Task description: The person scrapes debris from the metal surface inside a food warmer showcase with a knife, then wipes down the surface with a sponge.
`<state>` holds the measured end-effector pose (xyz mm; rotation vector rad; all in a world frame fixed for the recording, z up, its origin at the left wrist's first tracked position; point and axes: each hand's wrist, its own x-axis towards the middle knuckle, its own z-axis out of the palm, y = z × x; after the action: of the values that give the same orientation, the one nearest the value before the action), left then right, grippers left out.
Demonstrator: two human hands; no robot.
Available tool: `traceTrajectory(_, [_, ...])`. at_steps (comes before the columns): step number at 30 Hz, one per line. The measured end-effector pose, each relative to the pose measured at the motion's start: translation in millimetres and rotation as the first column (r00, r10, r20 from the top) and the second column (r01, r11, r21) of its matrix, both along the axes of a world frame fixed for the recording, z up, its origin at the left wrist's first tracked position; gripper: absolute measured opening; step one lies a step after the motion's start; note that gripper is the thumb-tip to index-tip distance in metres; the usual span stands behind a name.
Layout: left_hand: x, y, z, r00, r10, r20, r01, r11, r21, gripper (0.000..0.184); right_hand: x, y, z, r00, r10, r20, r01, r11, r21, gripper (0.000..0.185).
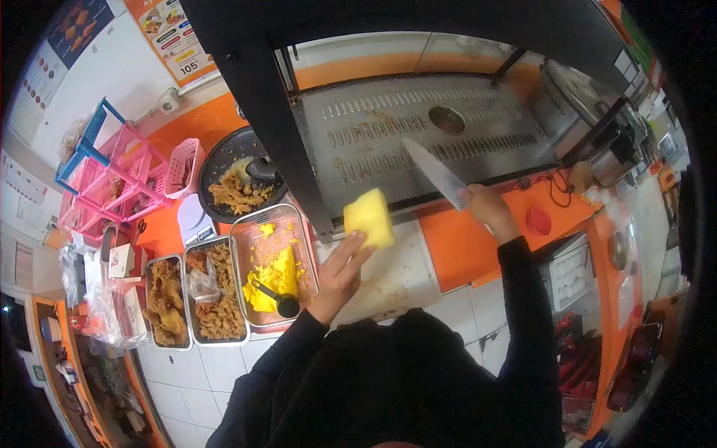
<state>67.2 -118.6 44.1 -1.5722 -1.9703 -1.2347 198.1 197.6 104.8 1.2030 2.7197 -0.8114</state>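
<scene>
My left hand [341,275] has its fingers against the lower left side of a yellow block [369,218], which looks like a sponge, above the pale board [403,280]. In my right hand [489,209] is the handle of a large knife [437,175], its blade pointing up and left over the slotted metal tray [373,160] of the black-framed cabinet. Left of my left hand, a basket-lined metal tray [314,257] holds yellow food [275,280] and a black scoop [286,305].
Two metal trays of fried pieces [166,299] [220,317] stand at the left. Behind them are a black pan [213,160], a scale [196,220], a pink basket [183,166] and pink racks [119,175]. A red bowl [538,220] sits on the orange counter [463,254] at right.
</scene>
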Motion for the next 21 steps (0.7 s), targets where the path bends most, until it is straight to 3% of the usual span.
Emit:
traceTrajectory(5, [-38.1,46.4,-16.7,0.999,0.017,-0.042,-0.017,1.000,0.003,0.043,22.7,18.3,-9.7,0.995,-0.102,-0.011,0.103,0.994,0.031,0.040])
traceTrajectory(7, [-49.8,64.7,-30.7,0.997,0.029,-0.067,-0.029,1.000,-0.010,0.043,22.9,22.0,-30.4,0.994,-0.031,-0.101,0.033,0.999,0.015,0.040])
traceTrajectory(9, [-53.2,76.7,-37.5,0.996,0.028,-0.082,-0.033,0.998,-0.060,0.044,22.0,24.7,-36.2,0.996,0.010,-0.085,-0.006,0.999,0.046,0.040])
traceTrajectory(11, [-54.1,85.2,-40.5,0.997,0.076,-0.006,-0.076,0.995,-0.064,0.043,10.4,3.9,-17.1,0.999,0.014,0.042,-0.019,0.993,0.112,0.040])
traceTrajectory(12, [-59.0,88.4,-42.9,0.995,0.095,0.012,-0.093,0.993,-0.074,0.043,11.0,8.0,-17.9,0.997,-0.074,0.006,0.074,0.997,0.031,0.039])
traceTrajectory(15, [-65.8,96.3,-49.3,0.990,0.136,0.029,-0.132,0.986,-0.100,0.037,8.5,8.7,-15.1,0.995,-0.096,0.005,0.095,0.995,0.013,0.037])
traceTrajectory(18, [-67.5,102.6,-55.7,0.986,0.163,0.026,-0.159,0.980,-0.116,0.036,0.8,-18.2,-7.6,0.998,-0.012,0.055,0.017,0.996,-0.083,0.038])
traceTrajectory(20, [-65.8,101.8,-49.1,0.978,0.209,0.011,-0.206,0.969,-0.135,0.037,13.3,17.6,-52.7,0.991,0.120,-0.065,-0.107,0.979,0.174,0.038])
traceTrajectory(21, [-66.0,101.5,-48.7,0.978,0.208,0.016,-0.204,0.969,-0.139,0.037,10.0,16.4,-47.8,0.974,0.198,-0.112,-0.156,0.939,0.305,0.038])
